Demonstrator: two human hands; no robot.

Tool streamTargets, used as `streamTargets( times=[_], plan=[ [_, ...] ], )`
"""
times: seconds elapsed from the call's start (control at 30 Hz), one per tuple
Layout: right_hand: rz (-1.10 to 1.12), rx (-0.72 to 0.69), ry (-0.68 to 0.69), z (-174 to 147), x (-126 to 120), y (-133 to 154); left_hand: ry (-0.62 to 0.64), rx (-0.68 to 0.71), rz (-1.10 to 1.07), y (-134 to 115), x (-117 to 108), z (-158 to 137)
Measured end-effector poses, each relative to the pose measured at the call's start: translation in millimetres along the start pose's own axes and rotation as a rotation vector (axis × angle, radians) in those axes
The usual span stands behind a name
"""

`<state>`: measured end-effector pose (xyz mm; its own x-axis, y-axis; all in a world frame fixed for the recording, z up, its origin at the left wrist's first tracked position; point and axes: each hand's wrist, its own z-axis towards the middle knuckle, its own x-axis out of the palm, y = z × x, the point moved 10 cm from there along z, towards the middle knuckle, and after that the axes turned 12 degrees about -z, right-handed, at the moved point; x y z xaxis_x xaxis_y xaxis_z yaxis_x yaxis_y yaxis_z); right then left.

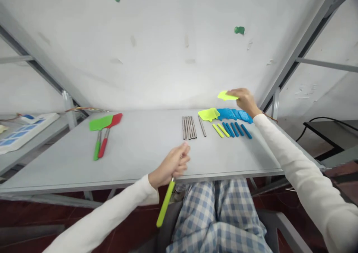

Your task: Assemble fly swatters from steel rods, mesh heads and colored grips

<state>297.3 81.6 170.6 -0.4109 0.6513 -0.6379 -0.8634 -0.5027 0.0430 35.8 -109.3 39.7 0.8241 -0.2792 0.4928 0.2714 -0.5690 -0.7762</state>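
Left hand (176,162) curled tight, right hand (245,100) extended (farther forward)

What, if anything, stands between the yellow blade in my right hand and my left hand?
Nothing visible stands between the blade in your right hand and your left hand with its yellow handle; the lone rod and other yellow blade lie on the table, seemingly lower.

Your light's bright and diffuse; wall (159,47) washed pale, floor (125,230) below the table (145,144) dim. Shadows faint, soft. Your right hand (246,100) is motion-blurred, left hand (172,163) slightly smeared. Wide-angle stretch: frame post (304,49) splays outward.
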Motion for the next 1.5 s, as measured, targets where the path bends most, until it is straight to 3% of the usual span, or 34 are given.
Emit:
streamTargets(
  times=[0.07,0.2,0.33,0.43,0.7,0.8,0.9,0.97,1.03,1.1,1.2,1.4,1.5],
  plan=[
    [-0.069,-0.036,0.106,-12.9,14.6,1.7,-0.002,0.079,-0.103,-11.9,-15.1,6.3],
    [-0.073,0.072,0.199,-23.0,56.5,9.7,0.146,0.072,-0.270,-21.7,-6.3,37.8],
    [-0.037,0.075,0.362,-22.5,109.7,10.9,0.191,0.000,-0.370,-13.0,0.8,63.8],
    [0.004,0.079,0.421,-21.3,128.3,-1.7,0.183,-0.033,-0.427,-7.8,-2.8,72.6],
    [-0.007,-0.006,0.530,-30.6,123.4,-23.3,0.148,-0.032,-0.489,-17.8,-2.7,91.4],
    [0.069,0.092,0.423,-22.5,102.0,-16.6,0.173,-0.043,-0.480,-20.9,10.3,102.3],
    [0.370,0.300,0.316,-14.0,83.7,7.0,0.216,-0.067,-0.433,-25.3,30.2,114.4],
    [0.681,0.408,0.480,-19.0,96.2,43.2,0.221,-0.062,-0.393,-31.7,42.3,123.5],
    [0.886,0.425,0.605,-23.3,103.2,83.9,0.194,-0.017,-0.361,-41.1,49.6,131.9],
    [0.966,0.466,0.525,-20.5,98.8,100.7,0.175,0.071,-0.347,-52.2,53.2,134.9],
    [1.032,0.598,0.390,-18.1,96.1,95.5,0.175,0.166,-0.292,-55.5,53.1,124.0],
    [1.171,0.916,0.065,-15.6,85.4,44.6,0.230,0.097,0.052,-14.1,49.4,76.4],
    [1.332,1.123,0.077,-31.6,97.8,41.9,0.145,0.151,0.152,-11.2,41.2,65.1]
  ],
)
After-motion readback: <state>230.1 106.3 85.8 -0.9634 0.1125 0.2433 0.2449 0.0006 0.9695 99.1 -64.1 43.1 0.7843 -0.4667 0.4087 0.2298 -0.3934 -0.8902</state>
